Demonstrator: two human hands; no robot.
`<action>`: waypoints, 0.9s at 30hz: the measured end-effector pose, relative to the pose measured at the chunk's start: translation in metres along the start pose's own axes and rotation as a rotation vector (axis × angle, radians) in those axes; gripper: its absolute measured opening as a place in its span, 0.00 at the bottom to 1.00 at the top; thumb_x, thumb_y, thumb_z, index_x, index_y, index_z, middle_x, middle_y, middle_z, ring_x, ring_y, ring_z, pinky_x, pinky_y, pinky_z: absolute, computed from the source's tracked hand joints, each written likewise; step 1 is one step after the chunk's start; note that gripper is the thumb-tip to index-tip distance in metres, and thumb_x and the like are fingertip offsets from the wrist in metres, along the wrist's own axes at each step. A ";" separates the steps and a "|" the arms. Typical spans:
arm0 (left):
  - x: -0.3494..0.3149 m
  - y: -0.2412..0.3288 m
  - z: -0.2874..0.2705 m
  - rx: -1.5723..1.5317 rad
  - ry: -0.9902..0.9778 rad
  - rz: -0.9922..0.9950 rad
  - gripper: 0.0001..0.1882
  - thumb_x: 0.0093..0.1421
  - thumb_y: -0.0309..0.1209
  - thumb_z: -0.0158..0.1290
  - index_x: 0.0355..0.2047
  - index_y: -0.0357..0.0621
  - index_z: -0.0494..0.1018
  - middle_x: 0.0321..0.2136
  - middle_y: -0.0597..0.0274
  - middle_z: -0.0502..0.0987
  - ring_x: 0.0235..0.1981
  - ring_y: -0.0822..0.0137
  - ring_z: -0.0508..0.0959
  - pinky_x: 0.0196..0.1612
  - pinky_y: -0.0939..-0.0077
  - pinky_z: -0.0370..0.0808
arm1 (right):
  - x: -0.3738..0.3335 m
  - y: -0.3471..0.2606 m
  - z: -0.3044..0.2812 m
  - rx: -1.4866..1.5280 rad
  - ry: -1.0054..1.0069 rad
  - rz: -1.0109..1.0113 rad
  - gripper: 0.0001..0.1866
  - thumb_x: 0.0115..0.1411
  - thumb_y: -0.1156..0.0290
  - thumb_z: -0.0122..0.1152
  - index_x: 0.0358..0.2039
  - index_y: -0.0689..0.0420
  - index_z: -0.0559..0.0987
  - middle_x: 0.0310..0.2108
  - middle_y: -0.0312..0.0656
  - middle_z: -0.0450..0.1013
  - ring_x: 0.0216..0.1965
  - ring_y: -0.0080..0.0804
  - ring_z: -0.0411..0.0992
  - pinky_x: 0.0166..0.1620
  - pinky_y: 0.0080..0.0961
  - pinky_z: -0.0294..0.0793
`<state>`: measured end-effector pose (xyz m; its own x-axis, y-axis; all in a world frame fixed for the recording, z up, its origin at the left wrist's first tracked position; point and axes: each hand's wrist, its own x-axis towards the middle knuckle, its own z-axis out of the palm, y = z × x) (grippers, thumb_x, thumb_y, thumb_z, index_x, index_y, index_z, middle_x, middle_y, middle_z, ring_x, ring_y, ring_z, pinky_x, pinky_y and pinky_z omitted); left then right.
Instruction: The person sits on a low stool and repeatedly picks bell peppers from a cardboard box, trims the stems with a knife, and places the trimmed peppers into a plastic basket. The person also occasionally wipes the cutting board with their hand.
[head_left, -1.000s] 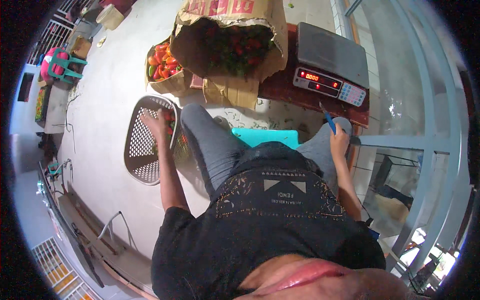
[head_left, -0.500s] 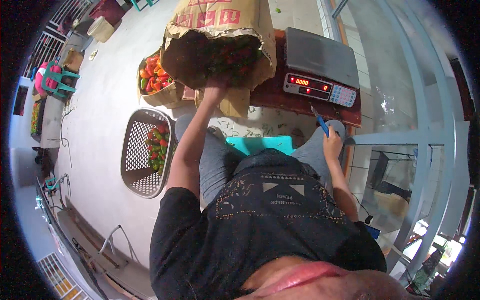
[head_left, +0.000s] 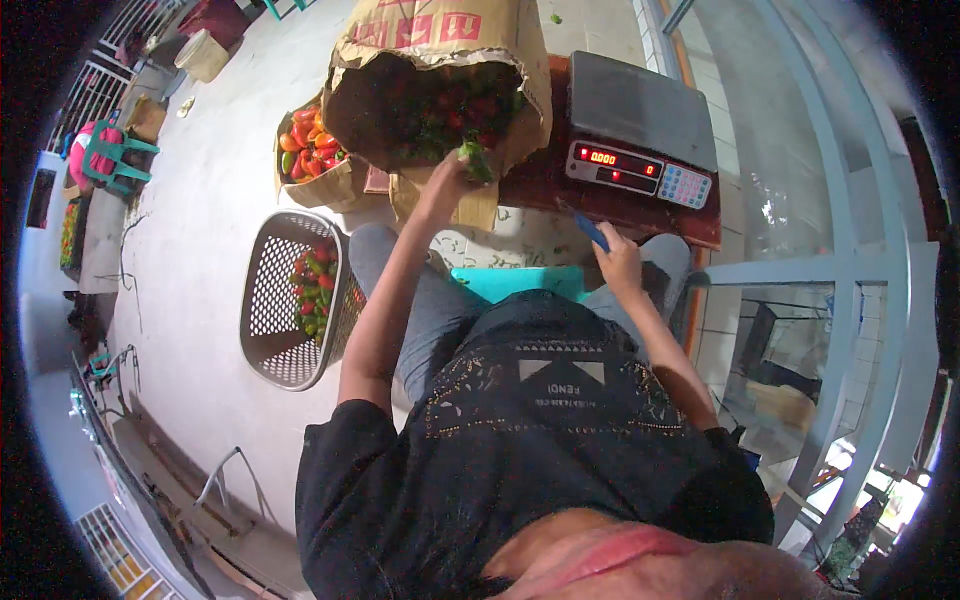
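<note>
My left hand (head_left: 450, 183) is closed round a green pepper (head_left: 474, 160), just in front of the mouth of a large cardboard box (head_left: 520, 60). Inside that box, dark green and red peppers (head_left: 430, 110) lie in shadow. A small blue-handled knife (head_left: 592, 232) is in my right hand (head_left: 620, 262), above my right knee, its blade toward the box. To the left, a grey-brown plastic basket (head_left: 262, 345) holds some red and green peppers (head_left: 316, 285). Beyond it, a smaller carton (head_left: 330, 192) is full of mostly red peppers (head_left: 312, 145).
A digital scale (head_left: 640, 105) with a lit red display rests on a dark red low table (head_left: 560, 195) at the right. A turquoise stool (head_left: 515, 284) is under me. Green scraps (head_left: 520, 235) litter the floor. Metal-framed glass panels (head_left: 790, 275) stand close on the right.
My left hand has drawn back out of the large box with a green pepper. My right hand has brought the knife leftward, nearer to the left hand.
</note>
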<state>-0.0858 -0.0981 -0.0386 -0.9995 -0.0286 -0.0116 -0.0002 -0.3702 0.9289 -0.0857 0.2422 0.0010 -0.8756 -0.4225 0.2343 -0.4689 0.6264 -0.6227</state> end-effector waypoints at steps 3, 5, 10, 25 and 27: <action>-0.034 0.048 0.061 -0.119 0.012 -0.018 0.23 0.64 0.44 0.40 0.51 0.39 0.65 0.44 0.61 0.70 0.43 0.69 0.70 0.47 0.72 0.66 | 0.025 -0.036 0.012 0.092 -0.027 -0.122 0.09 0.52 0.72 0.58 0.34 0.55 0.71 0.24 0.50 0.71 0.29 0.52 0.72 0.28 0.43 0.68; -0.050 0.061 0.074 0.070 0.088 0.026 0.24 0.65 0.45 0.39 0.52 0.39 0.64 0.39 0.63 0.72 0.38 0.72 0.69 0.43 0.79 0.65 | 0.038 -0.052 0.013 0.102 -0.062 -0.156 0.09 0.52 0.72 0.58 0.34 0.55 0.71 0.23 0.50 0.71 0.29 0.52 0.72 0.28 0.43 0.68; -0.065 0.062 0.082 0.176 0.171 0.078 0.17 0.66 0.40 0.40 0.46 0.40 0.66 0.28 0.69 0.70 0.28 0.79 0.65 0.32 0.85 0.62 | 0.052 -0.064 0.020 0.056 -0.159 -0.177 0.09 0.52 0.70 0.58 0.35 0.54 0.71 0.23 0.50 0.71 0.28 0.52 0.72 0.28 0.43 0.69; -0.096 0.058 0.083 0.260 0.123 -0.089 0.16 0.66 0.40 0.41 0.45 0.41 0.66 0.27 0.71 0.66 0.27 0.81 0.63 0.28 0.87 0.60 | 0.044 -0.038 0.052 0.045 -0.244 -0.155 0.09 0.55 0.67 0.55 0.36 0.54 0.71 0.24 0.51 0.72 0.29 0.51 0.73 0.31 0.42 0.70; -0.098 0.050 0.083 0.078 0.097 -0.148 0.17 0.66 0.39 0.40 0.47 0.41 0.66 0.30 0.69 0.67 0.30 0.80 0.65 0.31 0.85 0.63 | 0.031 0.027 0.085 0.239 -0.272 -0.015 0.10 0.57 0.66 0.54 0.37 0.56 0.72 0.24 0.51 0.72 0.29 0.48 0.73 0.33 0.38 0.70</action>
<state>0.0095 -0.0363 0.0395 -0.9807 -0.0702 -0.1823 -0.1530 -0.3045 0.9401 -0.1162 0.1905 -0.0721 -0.7908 -0.6093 0.0580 -0.4130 0.4613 -0.7853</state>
